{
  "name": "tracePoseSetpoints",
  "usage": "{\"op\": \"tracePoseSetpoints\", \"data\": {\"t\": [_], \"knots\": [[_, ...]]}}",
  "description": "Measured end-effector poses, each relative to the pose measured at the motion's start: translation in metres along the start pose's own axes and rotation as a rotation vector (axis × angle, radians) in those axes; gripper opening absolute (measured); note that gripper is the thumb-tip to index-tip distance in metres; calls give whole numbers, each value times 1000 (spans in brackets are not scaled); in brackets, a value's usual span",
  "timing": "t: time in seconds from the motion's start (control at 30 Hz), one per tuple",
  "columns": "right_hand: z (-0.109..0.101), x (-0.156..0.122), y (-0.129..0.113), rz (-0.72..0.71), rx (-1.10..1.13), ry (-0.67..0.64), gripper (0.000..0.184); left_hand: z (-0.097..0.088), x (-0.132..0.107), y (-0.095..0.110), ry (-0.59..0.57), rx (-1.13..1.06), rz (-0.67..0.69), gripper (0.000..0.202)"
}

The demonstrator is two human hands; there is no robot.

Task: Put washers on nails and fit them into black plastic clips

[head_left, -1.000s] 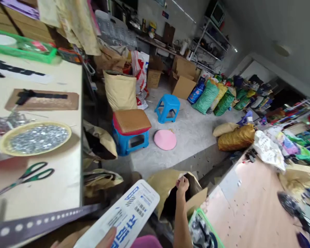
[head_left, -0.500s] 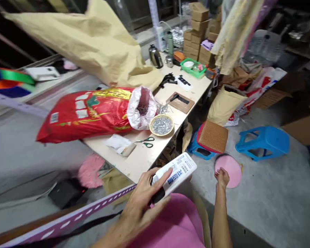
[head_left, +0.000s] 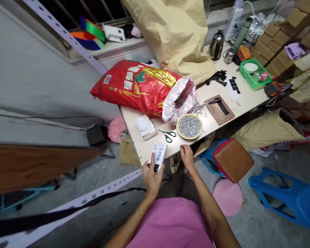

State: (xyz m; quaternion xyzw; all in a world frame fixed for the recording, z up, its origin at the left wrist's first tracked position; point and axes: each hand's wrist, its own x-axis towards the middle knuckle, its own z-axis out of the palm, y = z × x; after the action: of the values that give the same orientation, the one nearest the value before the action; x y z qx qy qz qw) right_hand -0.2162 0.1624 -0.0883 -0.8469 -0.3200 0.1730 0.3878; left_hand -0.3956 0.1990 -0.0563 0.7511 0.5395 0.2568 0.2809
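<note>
My left hand (head_left: 152, 176) is closed round a white packet with blue print (head_left: 159, 154), holding it at the near edge of the pale table (head_left: 144, 148). Resting on the same table edge a little to the right is my right hand (head_left: 187, 155), fingers curled down, with nothing visible in it. Just beyond my hands lie green-handled scissors (head_left: 167, 134) and a yellow dish of small silver metal pieces (head_left: 189, 126). A red sack with a white open liner (head_left: 144, 87) lies on its side behind the dish.
A white folded cloth (head_left: 145, 126) lies left of the scissors. A brown board with black parts (head_left: 219, 109), a green basket (head_left: 253, 73) and kettles stand farther along. On the floor to the right are a woven-top stool (head_left: 233, 159), a pink disc (head_left: 228, 197) and a tipped blue stool (head_left: 289, 197).
My view has swung from the room to the table. My left hand has carried the packet up to the table edge, and my right hand has come off the floor side onto the edge.
</note>
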Motion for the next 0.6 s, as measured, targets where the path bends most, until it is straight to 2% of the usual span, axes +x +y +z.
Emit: {"op": "tracePoseSetpoints", "data": {"t": [0.13, 0.27, 0.4, 0.6], "knots": [[21, 32, -13, -117, -130, -167, 29, 28, 6, -13, 18, 43, -130, 63], [35, 53, -19, -241, -358, -276, 34, 52, 9, -15, 46, 62, -256, 67], [42, 68, -23, -305, -521, -318, 34, 71, 12, -7, 95, 50, -344, 71], [55, 92, -29, -336, -491, -336, 31, 89, 25, 9, 214, 18, -527, 75]]}}
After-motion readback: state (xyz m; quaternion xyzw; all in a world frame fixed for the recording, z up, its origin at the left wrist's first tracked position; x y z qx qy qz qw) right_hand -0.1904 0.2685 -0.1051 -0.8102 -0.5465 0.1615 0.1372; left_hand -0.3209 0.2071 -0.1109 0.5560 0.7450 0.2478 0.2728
